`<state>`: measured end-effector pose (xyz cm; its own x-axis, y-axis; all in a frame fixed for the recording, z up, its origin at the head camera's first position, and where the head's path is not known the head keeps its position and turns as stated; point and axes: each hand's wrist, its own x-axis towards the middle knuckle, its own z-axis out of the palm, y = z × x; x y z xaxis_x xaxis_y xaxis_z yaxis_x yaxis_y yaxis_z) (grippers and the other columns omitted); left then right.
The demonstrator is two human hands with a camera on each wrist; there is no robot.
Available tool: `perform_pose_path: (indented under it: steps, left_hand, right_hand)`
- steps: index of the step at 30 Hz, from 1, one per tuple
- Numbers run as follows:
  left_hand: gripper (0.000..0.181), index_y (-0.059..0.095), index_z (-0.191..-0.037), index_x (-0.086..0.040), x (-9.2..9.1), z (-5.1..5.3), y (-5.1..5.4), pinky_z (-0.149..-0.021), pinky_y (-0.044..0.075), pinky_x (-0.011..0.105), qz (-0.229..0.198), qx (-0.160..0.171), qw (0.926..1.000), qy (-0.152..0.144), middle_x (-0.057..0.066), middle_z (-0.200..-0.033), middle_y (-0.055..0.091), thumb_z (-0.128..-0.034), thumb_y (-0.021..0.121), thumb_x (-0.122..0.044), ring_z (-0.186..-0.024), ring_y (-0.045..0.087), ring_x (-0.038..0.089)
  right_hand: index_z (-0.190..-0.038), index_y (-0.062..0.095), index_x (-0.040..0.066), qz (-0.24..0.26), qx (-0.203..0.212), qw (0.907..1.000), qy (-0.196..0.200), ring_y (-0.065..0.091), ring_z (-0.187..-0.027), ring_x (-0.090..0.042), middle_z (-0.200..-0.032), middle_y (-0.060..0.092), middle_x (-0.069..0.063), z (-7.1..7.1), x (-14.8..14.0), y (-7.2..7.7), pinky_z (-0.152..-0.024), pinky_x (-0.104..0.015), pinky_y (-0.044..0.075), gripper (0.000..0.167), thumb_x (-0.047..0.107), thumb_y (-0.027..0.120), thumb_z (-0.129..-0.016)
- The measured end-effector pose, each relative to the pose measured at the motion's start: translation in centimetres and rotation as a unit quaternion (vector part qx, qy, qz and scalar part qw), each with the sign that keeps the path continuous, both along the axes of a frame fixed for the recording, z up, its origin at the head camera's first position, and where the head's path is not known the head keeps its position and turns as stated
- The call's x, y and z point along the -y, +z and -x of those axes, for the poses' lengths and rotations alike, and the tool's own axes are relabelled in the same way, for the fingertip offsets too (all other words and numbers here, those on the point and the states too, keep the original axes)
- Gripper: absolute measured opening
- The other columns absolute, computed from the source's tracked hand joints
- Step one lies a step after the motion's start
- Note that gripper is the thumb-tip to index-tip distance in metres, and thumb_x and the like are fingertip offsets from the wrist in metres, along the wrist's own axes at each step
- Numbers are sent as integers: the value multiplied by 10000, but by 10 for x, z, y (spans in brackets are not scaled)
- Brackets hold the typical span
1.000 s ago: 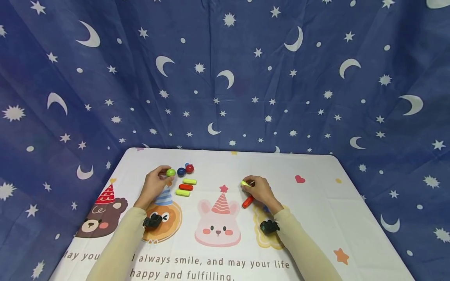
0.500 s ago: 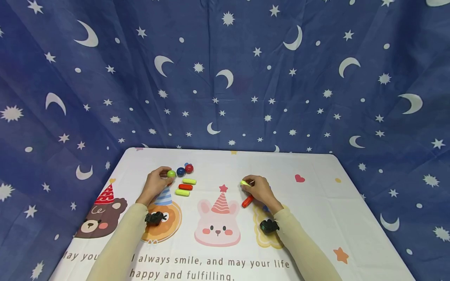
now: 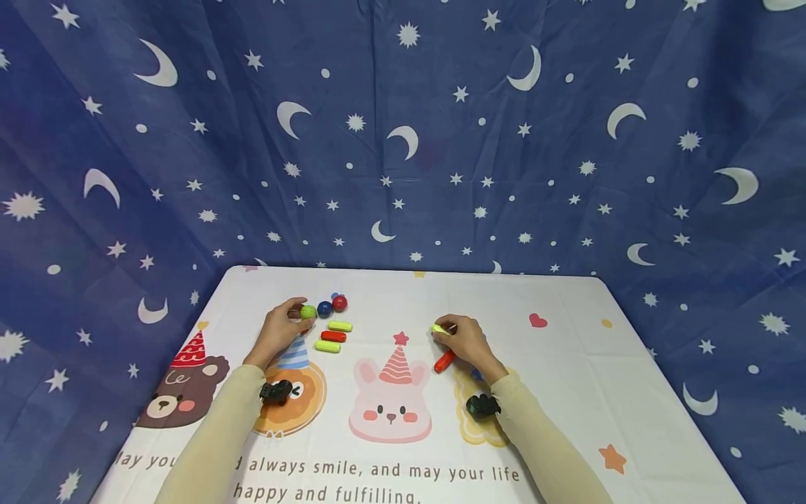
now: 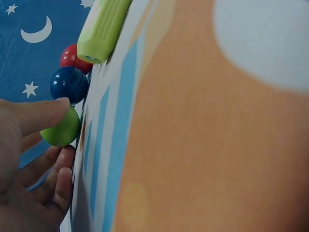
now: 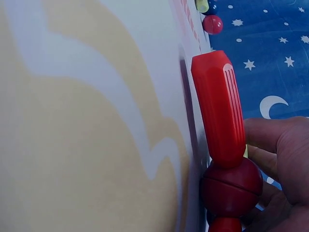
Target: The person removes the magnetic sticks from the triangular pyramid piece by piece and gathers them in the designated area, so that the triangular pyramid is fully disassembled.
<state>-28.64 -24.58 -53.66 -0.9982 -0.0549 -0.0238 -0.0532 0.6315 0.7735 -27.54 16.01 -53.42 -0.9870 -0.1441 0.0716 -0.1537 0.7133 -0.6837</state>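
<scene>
My left hand (image 3: 277, 333) grips a green ball (image 3: 308, 312) at the table's back left. In the left wrist view the thumb of that hand (image 4: 31, 159) lies over the green ball (image 4: 61, 128), beside a blue ball (image 4: 69, 85). My right hand (image 3: 467, 340) pinches a yellow-green stick (image 3: 439, 329). Close to it a red stick (image 3: 444, 361) points out; in the right wrist view this red stick (image 5: 219, 108) meets a dark red ball (image 5: 231, 186), with the hand (image 5: 289, 166) behind, its grip partly hidden.
Right of my left hand are a blue ball (image 3: 324, 309) and a red ball (image 3: 340, 303). In front of them lie two yellow-green sticks (image 3: 341, 326) (image 3: 327, 346) with a red stick (image 3: 334, 337) between. A starry blue curtain (image 3: 403, 140) hangs behind the printed table (image 3: 535, 420).
My left hand has shifted slightly right with the green ball, narrowing its distance to the blue ball. My right hand has barely moved.
</scene>
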Motion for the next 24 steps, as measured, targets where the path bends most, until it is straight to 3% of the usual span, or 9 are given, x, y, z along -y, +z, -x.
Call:
perform_pose_path:
  steps: [8,13,17,21,24]
  left_hand:
    - [614,439,-1449,-106,2,-3,2,-974,506,467,-15,-86,9999,89,174,-1370,540,-901,708,-169,-1164,596,316]
    - [527,514,-1372,-64,0,-8,10,-937,520,447,-123,-846,9960,250,181,-1311,577,-889,713,-126,-1122,629,335]
    - [453,569,-1318,-101,-11,-15,24,-833,518,291,-286,-1398,9891,361,125,-1272,615,-888,712,-123,-1065,653,284]
    - [402,610,-1267,-107,-28,-23,41,-689,494,163,-514,-1809,9821,140,112,-1238,637,-882,725,-115,-1000,659,266]
    - [376,628,-1235,-104,-42,-26,50,-694,524,190,-593,-2008,9778,-95,94,-1211,647,-876,738,-119,-986,663,255]
  right_hand:
    - [-1075,735,169,-23,106,9999,4,654,-902,-192,-1031,725,-34,1,0,1,-813,-383,538,230,244,763,-859]
    - [-1070,733,159,-69,37,10000,27,658,-895,-194,-1019,728,-37,2,0,2,-806,-388,539,234,243,767,-854]
    - [-1076,730,158,-131,58,9999,52,668,-903,-199,-1017,730,-35,1,-1,3,-819,-396,541,244,255,767,-855]
    - [-1083,728,152,-148,91,9998,99,673,-901,-203,-1004,731,-41,-1,-1,5,-819,-397,544,256,248,772,-850]
    - [-1087,727,144,-125,116,9998,94,671,-892,-207,-984,729,-45,-2,-2,7,-808,-392,545,264,229,778,-842]
